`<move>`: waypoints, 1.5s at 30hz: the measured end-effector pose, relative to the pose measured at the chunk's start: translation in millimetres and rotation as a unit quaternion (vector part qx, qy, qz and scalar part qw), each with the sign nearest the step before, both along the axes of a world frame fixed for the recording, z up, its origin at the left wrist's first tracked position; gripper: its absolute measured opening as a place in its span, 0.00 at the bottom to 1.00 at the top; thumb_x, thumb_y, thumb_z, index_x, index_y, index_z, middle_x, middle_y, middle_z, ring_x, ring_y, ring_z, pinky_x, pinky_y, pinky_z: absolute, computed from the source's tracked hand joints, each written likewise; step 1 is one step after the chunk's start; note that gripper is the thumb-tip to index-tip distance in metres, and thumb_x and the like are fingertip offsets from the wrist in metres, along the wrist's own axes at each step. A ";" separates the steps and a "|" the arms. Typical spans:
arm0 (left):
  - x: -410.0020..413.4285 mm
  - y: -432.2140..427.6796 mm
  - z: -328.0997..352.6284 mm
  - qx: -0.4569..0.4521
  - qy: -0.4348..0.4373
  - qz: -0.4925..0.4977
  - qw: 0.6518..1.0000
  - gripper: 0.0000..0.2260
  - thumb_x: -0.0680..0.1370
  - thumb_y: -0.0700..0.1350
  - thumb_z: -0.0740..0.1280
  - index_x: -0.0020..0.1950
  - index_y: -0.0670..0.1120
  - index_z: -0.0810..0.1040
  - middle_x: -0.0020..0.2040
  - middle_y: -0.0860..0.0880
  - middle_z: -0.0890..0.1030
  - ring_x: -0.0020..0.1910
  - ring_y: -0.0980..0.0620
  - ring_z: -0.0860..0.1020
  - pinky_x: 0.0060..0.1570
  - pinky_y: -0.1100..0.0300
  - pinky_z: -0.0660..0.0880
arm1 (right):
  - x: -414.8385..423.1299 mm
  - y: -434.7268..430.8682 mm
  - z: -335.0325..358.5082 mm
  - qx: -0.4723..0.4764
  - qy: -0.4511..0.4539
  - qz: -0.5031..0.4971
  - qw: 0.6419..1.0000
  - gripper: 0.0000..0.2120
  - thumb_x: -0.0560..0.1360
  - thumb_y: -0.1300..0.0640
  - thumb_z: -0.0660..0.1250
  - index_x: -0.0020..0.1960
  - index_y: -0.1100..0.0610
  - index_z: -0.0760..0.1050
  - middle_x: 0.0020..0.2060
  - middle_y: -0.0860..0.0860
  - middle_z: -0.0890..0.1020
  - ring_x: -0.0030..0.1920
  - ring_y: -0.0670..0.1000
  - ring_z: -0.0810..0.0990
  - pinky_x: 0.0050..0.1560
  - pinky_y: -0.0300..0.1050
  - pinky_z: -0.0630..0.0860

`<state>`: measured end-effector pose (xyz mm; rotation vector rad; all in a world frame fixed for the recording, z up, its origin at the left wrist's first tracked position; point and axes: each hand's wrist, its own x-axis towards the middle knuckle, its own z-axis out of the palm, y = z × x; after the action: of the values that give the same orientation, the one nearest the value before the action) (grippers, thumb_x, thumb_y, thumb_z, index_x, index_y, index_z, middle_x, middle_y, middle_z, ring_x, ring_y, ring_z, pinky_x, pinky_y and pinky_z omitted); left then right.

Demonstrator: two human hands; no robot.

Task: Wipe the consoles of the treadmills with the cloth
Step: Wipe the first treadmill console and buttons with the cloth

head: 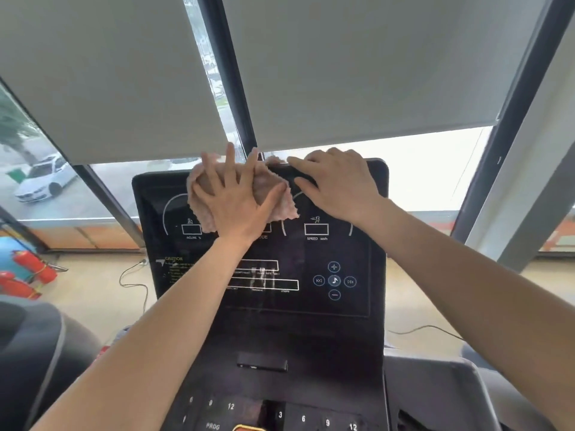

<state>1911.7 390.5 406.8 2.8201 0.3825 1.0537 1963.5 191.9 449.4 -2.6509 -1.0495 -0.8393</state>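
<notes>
A black treadmill console [311, 321] fills the middle of the head view, with white display outlines and round media buttons. A pink cloth [281, 202] lies against its upper left part, reaching over the top edge. My left hand [236, 200] presses flat on the cloth with fingers spread. My right hand [336, 181] rests on the console's top edge just right of the cloth, fingers bent over the rim and a fingertip touching the cloth's corner.
Grey roller blinds [357, 66] hang over windows behind the console. Red fire extinguishers [28, 275] stand on the floor at left. Cables [137, 284] trail over the floor. Grey treadmill side rails [34, 353] flank the console. A white car [43, 178] is outside.
</notes>
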 end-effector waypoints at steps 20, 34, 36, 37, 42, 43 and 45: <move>-72.6 10.2 -147.7 -0.158 -0.030 0.152 0.975 0.31 0.83 0.69 0.45 0.84 0.60 0.47 0.84 0.49 0.42 0.83 0.34 0.47 0.75 0.28 0.56 | -16.8 52.6 -6.5 0.012 0.003 0.035 0.999 0.24 0.79 0.48 0.61 0.74 0.51 0.71 0.65 0.55 0.79 0.63 0.63 0.76 0.63 0.60 0.69; -70.6 2.3 -153.3 -0.307 0.023 0.231 0.923 0.42 0.77 0.74 0.36 0.84 0.51 0.50 0.85 0.43 0.41 0.83 0.34 0.40 0.76 0.26 0.48 | -17.6 63.9 -17.8 0.004 -0.062 0.053 0.997 0.26 0.77 0.45 0.65 0.74 0.49 0.71 0.68 0.55 0.78 0.63 0.62 0.77 0.63 0.61 0.70; -62.1 20.5 -134.3 -0.276 0.038 0.239 0.930 0.43 0.76 0.75 0.33 0.85 0.52 0.42 0.85 0.43 0.39 0.83 0.34 0.40 0.76 0.27 0.49 | -18.9 67.4 -18.0 0.011 -0.052 0.045 0.998 0.25 0.78 0.43 0.65 0.74 0.48 0.71 0.68 0.54 0.78 0.65 0.61 0.77 0.65 0.61 0.69; -57.2 28.9 -121.4 -0.264 0.036 0.236 0.934 0.43 0.75 0.75 0.32 0.84 0.52 0.39 0.85 0.43 0.38 0.83 0.34 0.40 0.76 0.28 0.49 | -19.6 69.0 -18.6 0.017 -0.049 0.043 0.998 0.25 0.78 0.43 0.64 0.74 0.48 0.71 0.68 0.54 0.78 0.65 0.61 0.77 0.65 0.61 0.69; -25.4 63.6 -46.0 -0.225 -0.014 0.217 0.950 0.46 0.70 0.79 0.31 0.83 0.55 0.36 0.85 0.44 0.37 0.84 0.37 0.40 0.77 0.30 0.47 | -20.7 73.7 -21.2 0.060 -0.037 0.038 0.997 0.23 0.78 0.43 0.64 0.71 0.46 0.74 0.66 0.52 0.80 0.64 0.59 0.78 0.65 0.59 0.68; -20.1 69.6 -33.1 -0.221 -0.023 0.219 0.950 0.48 0.70 0.79 0.31 0.84 0.54 0.37 0.85 0.45 0.37 0.84 0.38 0.40 0.78 0.31 0.47 | -20.9 74.8 -20.6 0.069 -0.033 0.036 0.996 0.22 0.78 0.43 0.64 0.71 0.46 0.75 0.65 0.52 0.81 0.63 0.59 0.78 0.65 0.59 0.68; -13.4 81.5 -17.0 -0.221 -0.030 0.222 0.949 0.49 0.68 0.80 0.30 0.84 0.55 0.38 0.85 0.46 0.38 0.84 0.39 0.40 0.78 0.32 0.46 | -22.8 78.9 -18.7 0.084 -0.022 0.027 0.996 0.21 0.78 0.43 0.64 0.69 0.46 0.76 0.62 0.52 0.81 0.61 0.59 0.78 0.63 0.59 0.68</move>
<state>1898.3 472.0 389.8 2.3439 1.1309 0.9635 1940.7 270.8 430.7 -2.4650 -1.0095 -0.9357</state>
